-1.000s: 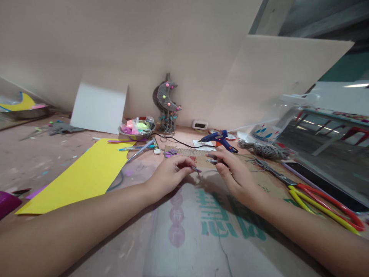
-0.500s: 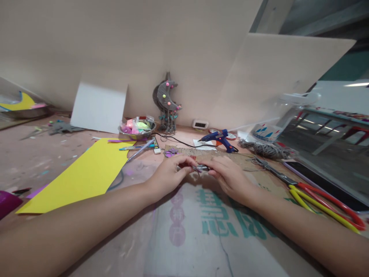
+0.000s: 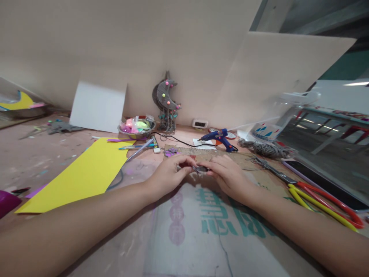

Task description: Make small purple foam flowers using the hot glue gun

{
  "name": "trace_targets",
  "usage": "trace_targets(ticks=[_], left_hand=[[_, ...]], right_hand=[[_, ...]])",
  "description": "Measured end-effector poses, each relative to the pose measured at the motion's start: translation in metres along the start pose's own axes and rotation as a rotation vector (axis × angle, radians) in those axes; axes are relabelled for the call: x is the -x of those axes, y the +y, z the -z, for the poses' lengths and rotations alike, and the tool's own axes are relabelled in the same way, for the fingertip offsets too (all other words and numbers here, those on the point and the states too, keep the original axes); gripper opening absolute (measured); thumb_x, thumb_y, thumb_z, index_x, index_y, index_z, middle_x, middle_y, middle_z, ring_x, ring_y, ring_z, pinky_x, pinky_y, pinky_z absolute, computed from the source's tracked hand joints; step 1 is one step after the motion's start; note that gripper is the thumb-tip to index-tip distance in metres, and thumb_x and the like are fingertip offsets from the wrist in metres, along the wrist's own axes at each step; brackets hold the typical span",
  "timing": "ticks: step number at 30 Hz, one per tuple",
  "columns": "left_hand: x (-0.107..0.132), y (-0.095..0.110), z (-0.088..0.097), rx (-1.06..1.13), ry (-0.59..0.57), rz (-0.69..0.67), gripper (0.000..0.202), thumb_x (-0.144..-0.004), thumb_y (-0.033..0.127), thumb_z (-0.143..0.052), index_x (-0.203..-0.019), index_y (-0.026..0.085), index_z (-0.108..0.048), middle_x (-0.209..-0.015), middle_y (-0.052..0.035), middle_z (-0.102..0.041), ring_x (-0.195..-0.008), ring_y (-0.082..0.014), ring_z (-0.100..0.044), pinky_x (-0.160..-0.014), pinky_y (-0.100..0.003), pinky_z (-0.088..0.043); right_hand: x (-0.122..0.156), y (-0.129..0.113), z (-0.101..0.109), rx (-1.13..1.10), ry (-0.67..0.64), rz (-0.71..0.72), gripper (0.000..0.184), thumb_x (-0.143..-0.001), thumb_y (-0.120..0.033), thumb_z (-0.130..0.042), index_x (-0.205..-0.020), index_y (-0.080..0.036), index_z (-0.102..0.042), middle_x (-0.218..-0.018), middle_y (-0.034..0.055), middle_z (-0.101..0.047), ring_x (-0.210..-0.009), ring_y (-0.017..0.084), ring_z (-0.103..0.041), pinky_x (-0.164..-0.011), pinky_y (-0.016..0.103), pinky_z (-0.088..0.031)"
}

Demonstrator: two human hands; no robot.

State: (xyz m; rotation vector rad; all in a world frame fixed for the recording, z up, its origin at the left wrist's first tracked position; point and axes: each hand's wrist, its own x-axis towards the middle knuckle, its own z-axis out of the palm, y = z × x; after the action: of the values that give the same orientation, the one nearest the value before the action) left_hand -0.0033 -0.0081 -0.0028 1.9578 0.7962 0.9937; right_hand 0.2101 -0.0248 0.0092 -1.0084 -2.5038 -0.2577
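Observation:
My left hand (image 3: pixel 168 175) and my right hand (image 3: pixel 227 175) meet over a cardboard sheet (image 3: pixel 207 223) with green print. Both pinch one small grey piece (image 3: pixel 200 168) between their fingertips, just above the cardboard. What the piece is I cannot make out. A blue glue gun (image 3: pixel 219 137) lies just beyond my right hand, its black cord running left. Small purple cut shapes (image 3: pixel 171 152) lie beyond my left hand.
A yellow paper sheet (image 3: pixel 86 173) lies left. A bowl of coloured bits (image 3: pixel 137 129), pens (image 3: pixel 138 147) and a grey moon ornament (image 3: pixel 167 102) stand at the back. Scissors with red and yellow handles (image 3: pixel 317 192), twine (image 3: pixel 263 149) and a dark phone (image 3: pixel 323 181) lie right.
My right hand came in from the right and closed with my left hand on the small grey piece; both now hold it together.

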Motion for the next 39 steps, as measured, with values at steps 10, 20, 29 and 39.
trace_targets(ticks=[10,20,29,39], left_hand=[[-0.0005,0.0051,0.0007,-0.041,0.025,-0.025,0.014,-0.083,0.019,-0.049,-0.085,0.017,-0.062,-0.084,-0.002,-0.065,-0.082,-0.0151,-0.059,-0.077,-0.027,-0.045],[-0.0005,0.0038,0.0008,-0.115,0.026,-0.06,0.014,-0.082,0.016,-0.048,-0.085,0.017,-0.062,-0.085,-0.0017,-0.065,-0.083,-0.0151,-0.059,-0.078,-0.026,-0.044],[-0.0013,0.0008,0.001,-0.168,0.024,-0.093,0.015,-0.083,0.017,-0.047,-0.086,0.018,-0.062,-0.087,-0.0021,-0.065,-0.085,-0.0158,-0.058,-0.078,-0.027,-0.044],[-0.001,-0.0028,0.0002,-0.178,0.007,-0.092,0.015,-0.084,0.018,-0.047,-0.086,0.018,-0.061,-0.087,-0.0028,-0.064,-0.086,-0.0164,-0.058,-0.079,-0.028,-0.043]], right_hand=[[-0.0004,-0.0007,0.0018,-0.016,0.069,-0.052,0.027,-0.091,-0.021,-0.038,-0.11,-0.016,-0.057,-0.085,0.0087,-0.063,-0.08,0.02,-0.055,-0.067,0.032,-0.043],[0.0007,-0.0001,0.0009,0.034,0.032,-0.022,0.028,-0.09,-0.021,-0.04,-0.113,-0.016,-0.056,-0.082,0.0073,-0.061,-0.08,0.019,-0.053,-0.069,0.032,-0.04],[-0.0005,-0.0003,0.0014,0.105,0.018,0.013,0.029,-0.091,-0.024,-0.041,-0.114,-0.017,-0.057,-0.081,0.0064,-0.061,-0.077,0.018,-0.052,-0.069,0.031,-0.037],[0.0033,0.0036,-0.0019,0.153,-0.009,0.027,0.028,-0.089,-0.019,-0.043,-0.112,-0.017,-0.059,-0.078,0.0055,-0.061,-0.075,0.018,-0.052,-0.068,0.031,-0.035]])
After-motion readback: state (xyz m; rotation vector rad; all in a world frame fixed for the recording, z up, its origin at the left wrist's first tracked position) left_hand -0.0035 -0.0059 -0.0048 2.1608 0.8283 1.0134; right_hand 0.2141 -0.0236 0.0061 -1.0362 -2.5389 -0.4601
